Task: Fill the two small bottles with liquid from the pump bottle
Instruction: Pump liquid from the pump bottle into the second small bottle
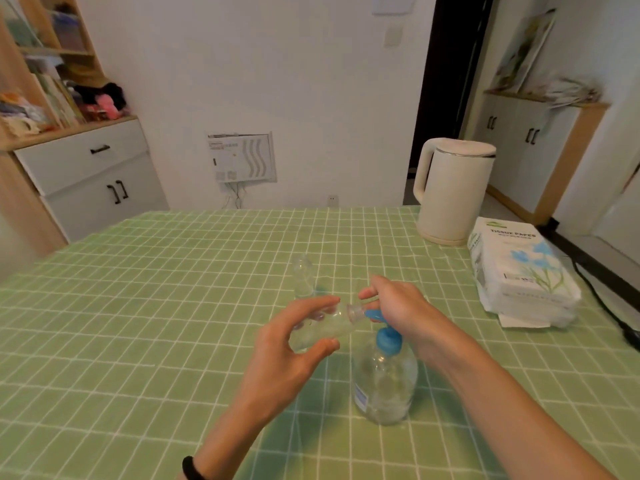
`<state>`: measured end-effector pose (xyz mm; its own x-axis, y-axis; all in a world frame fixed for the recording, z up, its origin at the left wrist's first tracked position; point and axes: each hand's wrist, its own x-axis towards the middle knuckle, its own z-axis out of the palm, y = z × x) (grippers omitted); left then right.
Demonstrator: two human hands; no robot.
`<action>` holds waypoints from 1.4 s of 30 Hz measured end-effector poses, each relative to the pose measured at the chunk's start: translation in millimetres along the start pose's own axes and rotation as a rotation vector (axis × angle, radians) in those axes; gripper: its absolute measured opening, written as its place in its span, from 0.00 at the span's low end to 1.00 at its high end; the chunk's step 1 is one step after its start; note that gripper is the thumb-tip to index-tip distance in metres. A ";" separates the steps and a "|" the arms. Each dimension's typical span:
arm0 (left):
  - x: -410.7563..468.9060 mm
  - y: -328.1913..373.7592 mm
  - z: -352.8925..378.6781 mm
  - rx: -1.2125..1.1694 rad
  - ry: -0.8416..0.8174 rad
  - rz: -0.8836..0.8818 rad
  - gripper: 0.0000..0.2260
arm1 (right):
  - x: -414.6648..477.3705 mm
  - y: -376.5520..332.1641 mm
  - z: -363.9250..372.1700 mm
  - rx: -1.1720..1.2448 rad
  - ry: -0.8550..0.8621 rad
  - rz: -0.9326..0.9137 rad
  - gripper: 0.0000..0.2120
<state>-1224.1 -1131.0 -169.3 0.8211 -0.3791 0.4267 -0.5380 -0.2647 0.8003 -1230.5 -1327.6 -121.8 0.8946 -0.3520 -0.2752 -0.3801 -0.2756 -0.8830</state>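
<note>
**Q:** Two small bottles are specified. Where are they located?

**A:** One small bottle (327, 323) is held tilted, almost on its side, in the left hand (287, 344). It is gripped between the thumb and the fingers (322, 303). Its open mouth is set against the blue nozzle (372, 314) of the pump bottle (384, 382). The second small bottle (304, 277) is stood upright on the surface (138, 306), just behind the left hand.

**Q:** How is the right hand placed?

**A:** The right hand (398, 306) is laid over the pump head, with its fingers curled round it. The pump bottle is stood upright on the surface directly below that hand.

**Q:** What else is carried on the surface?

**A:** A cream kettle (453, 192) and a tissue pack (519, 275) are placed at the far right, well apart from the bottles. A black band (192, 469) is worn on the left wrist.
</note>
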 end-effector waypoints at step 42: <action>-7.5 -39.2 25.4 -1.078 0.059 -0.319 0.25 | -6.9 8.4 8.1 -0.274 0.117 -0.034 0.19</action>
<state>-1214.0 -1140.3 -214.6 0.9147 -0.3814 0.1335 0.1209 0.5735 0.8102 -1237.9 -1320.2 -130.4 0.8808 -0.4348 -0.1873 -0.4138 -0.5147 -0.7509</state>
